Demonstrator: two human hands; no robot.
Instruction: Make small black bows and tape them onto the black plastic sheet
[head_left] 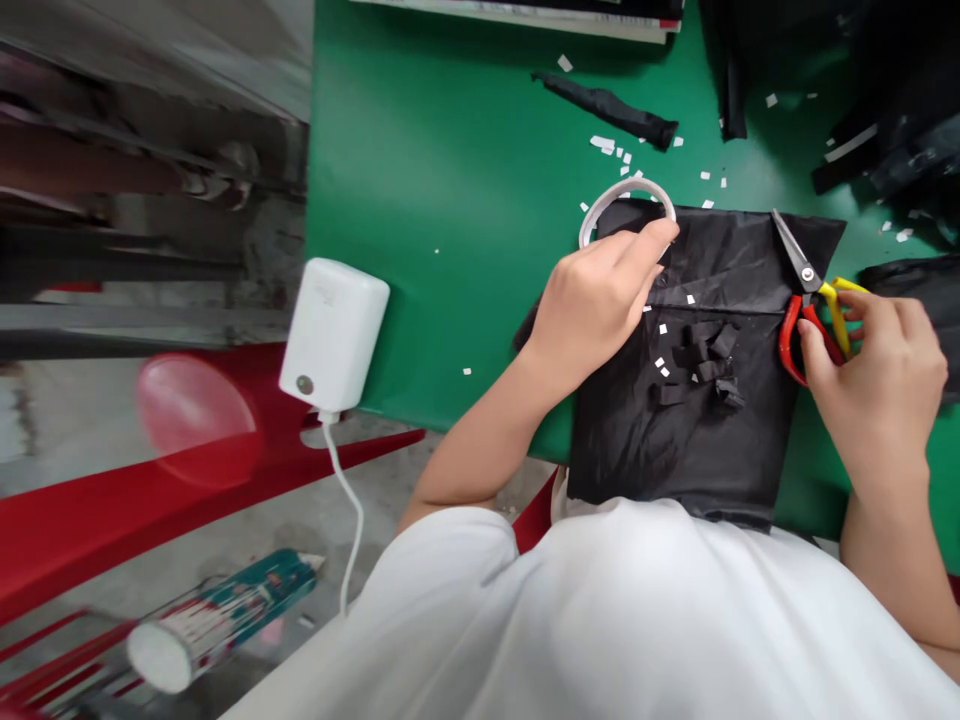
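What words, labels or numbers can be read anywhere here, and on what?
None can be read.
White box: a faint mark on top, too small to read.
Teal tube on the floor: printed pattern, blurred.
Scissors under the right hand: no lettering visible.

left hand (592,300): loosely curled, palm down, forefinger extended | right hand (874,370): fingers curled, grip closed

Green table (450,150); on it black fabric sheet (675,440), white tape ring (626,195), white paper scraps (611,145), white box (334,330)
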